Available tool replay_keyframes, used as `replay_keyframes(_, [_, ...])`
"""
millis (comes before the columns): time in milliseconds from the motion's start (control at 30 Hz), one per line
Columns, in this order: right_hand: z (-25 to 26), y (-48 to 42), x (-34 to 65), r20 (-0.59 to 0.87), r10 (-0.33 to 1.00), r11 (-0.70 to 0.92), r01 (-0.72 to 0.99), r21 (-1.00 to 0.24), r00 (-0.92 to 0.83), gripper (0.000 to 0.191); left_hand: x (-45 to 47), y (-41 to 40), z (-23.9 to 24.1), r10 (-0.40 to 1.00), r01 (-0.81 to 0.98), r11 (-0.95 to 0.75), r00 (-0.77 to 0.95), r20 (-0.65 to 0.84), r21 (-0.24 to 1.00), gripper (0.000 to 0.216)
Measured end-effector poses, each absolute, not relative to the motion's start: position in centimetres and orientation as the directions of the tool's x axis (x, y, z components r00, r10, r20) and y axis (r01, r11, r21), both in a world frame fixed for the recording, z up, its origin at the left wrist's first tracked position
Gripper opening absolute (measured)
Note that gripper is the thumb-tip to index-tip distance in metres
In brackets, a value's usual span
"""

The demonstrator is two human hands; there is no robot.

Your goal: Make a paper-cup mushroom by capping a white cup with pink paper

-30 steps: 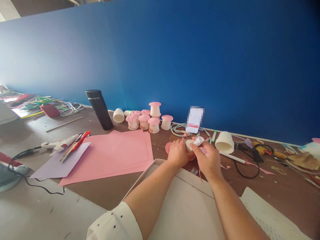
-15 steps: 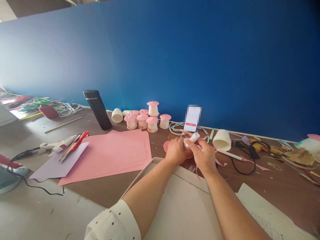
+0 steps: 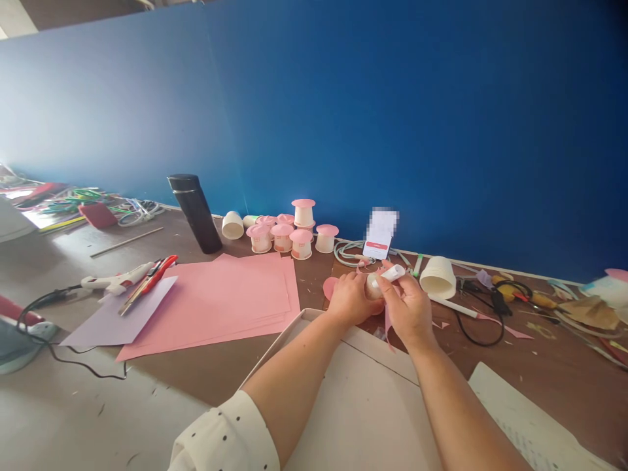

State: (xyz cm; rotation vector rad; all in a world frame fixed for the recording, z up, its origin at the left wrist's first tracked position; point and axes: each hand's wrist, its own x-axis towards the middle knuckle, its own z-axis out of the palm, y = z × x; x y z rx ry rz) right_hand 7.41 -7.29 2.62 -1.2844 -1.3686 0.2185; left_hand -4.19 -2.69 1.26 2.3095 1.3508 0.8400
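My left hand (image 3: pixel 349 298) is closed round a small white paper cup (image 3: pixel 371 286) held over the brown table. My right hand (image 3: pixel 409 307) grips a white glue stick (image 3: pixel 392 274) whose tip rests against the cup. A strip of pink paper (image 3: pixel 387 322) hangs by the right palm. A pink paper disc (image 3: pixel 330 287) lies just left of my left hand. Behind the hands stands a cluster of several white cups with pink caps (image 3: pixel 289 233).
Pink paper sheets (image 3: pixel 226 301) and a lilac sheet (image 3: pixel 120 314) lie to the left, with a glue gun (image 3: pixel 115 281) and red cutter (image 3: pixel 150 281). A black flask (image 3: pixel 196 212) stands behind. A stack of white cups (image 3: pixel 439 278), a phone (image 3: pixel 380 234), cables and tools lie at right. A white box (image 3: pixel 363 392) sits under my forearms.
Both hands have stayed together on the cup with small shifts; the glue stick has tilted flatter, its end now pointing more to the right.
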Motion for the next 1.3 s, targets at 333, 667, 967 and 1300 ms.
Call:
replay_keyframes(333, [2.83, -7.09, 6.98, 0.559, 0.771, 0.305, 0.595, -0.744, 0.305, 0.045, -4.14, -2.92, 1.67, 0.864, 0.651, -0.503, 0.396, 0.311, 0.569, 0.043])
replay_keyframes(667, [2.82, -7.37, 7.61, 0.500, 0.811, 0.336, 0.458, -0.823, 0.304, 0.050, -4.19, -2.85, 1.67, 0.875, 0.635, -0.479, 0.403, 0.270, 0.606, 0.051])
replay_keyframes(967, [2.72, -7.09, 7.25, 0.572, 0.774, 0.347, 0.573, -0.743, 0.273, 0.045, -4.07, -2.91, 1.47, 0.870, 0.640, -0.491, 0.390, 0.301, 0.591, 0.042])
replay_keyframes(1300, [2.95, -7.03, 6.87, 0.588, 0.782, 0.356, 0.626, -0.694, 0.207, 0.042, -3.98, -2.65, 1.28, 0.848, 0.622, -0.530, 0.405, 0.342, 0.576, 0.035])
